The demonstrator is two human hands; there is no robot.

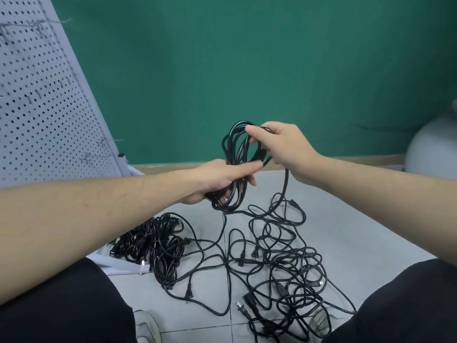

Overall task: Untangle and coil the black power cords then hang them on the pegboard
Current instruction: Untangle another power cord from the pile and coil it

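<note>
A black power cord coil (pixel 236 154) of several loops is held up in front of me. My left hand (pixel 220 178) grips the lower part of the coil. My right hand (pixel 282 147) holds its upper right side, thumb over the loops, with the cord's free length (pixel 285 184) hanging from it to the floor. A tangle of black cords (pixel 284 266) with plugs lies spread on the floor tiles below. Several more cords (pixel 153 243) lie bunched at the left. The grey pegboard (pixel 44 95) leans at the left, with wire hooks (pixel 103 142) on it.
My knees in black trousers fill the lower corners, my shoes (pixel 147 325) between them. A green wall stands behind. A grey rounded object (pixel 432 142) sits at the right edge. The pegboard's white foot (pixel 118 264) lies by the bunched cords.
</note>
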